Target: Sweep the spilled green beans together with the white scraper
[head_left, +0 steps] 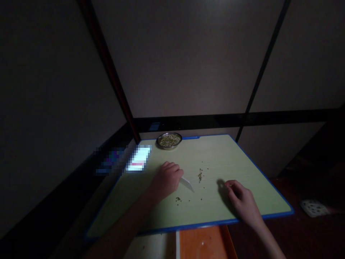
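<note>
My left hand (167,180) is closed around a thin white flat piece (187,184), like a card or a scraper. The piece slants down toward the green tabletop (215,154). To its right lies a small scatter of seeds or beans (200,175), and nearer to me is another little group of dark bits (178,199). Over the right part of the table, my right hand (240,198) has its thumb and forefinger pinched together; anything between them is too small to tell. A round metal dish (161,145) filled with greenish seeds or beans stands at the back left.
A lit, blurred-out screen (138,158) lies at the table's left edge. An orange drawer or tray (205,242) shows below the blue front edge (199,226). Walls close in behind and at left. A white perforated shoe (314,208) is on the floor at right.
</note>
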`<control>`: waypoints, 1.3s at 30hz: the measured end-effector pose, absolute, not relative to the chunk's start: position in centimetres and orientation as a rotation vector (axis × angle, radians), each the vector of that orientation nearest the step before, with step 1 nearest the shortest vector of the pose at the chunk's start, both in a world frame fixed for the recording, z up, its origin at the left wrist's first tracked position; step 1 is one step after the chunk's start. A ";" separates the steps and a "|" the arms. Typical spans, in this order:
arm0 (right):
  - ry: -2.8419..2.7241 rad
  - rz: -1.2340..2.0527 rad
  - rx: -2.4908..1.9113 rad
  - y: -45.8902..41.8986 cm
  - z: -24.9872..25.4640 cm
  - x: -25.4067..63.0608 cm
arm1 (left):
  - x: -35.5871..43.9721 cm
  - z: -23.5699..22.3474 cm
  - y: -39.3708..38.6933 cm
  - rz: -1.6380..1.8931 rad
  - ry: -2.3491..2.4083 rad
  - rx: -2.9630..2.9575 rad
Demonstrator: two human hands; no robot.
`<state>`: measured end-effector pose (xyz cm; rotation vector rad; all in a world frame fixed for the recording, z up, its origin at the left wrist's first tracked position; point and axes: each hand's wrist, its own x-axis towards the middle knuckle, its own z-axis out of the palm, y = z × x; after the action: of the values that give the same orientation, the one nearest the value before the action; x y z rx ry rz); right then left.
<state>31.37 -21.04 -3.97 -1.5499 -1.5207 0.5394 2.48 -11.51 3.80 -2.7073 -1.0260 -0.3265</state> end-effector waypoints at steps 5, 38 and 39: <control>-1.516 0.526 -1.547 -21.1 -3.7 31.3 | 3.4 4.1 -11.2 -0.390 -1.052 -2.705; -2.026 0.625 -1.433 -20.7 7.1 26.4 | 5.2 7.1 -14.7 -1.040 -1.254 -3.098; -2.070 0.585 -1.451 -20.7 7.4 26.5 | 5.0 7.1 -14.7 -1.082 -1.223 -3.088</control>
<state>26.46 -20.65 7.41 -1.4511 -2.0698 0.5847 5.03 -14.69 7.05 -3.0883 -1.2225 -1.0816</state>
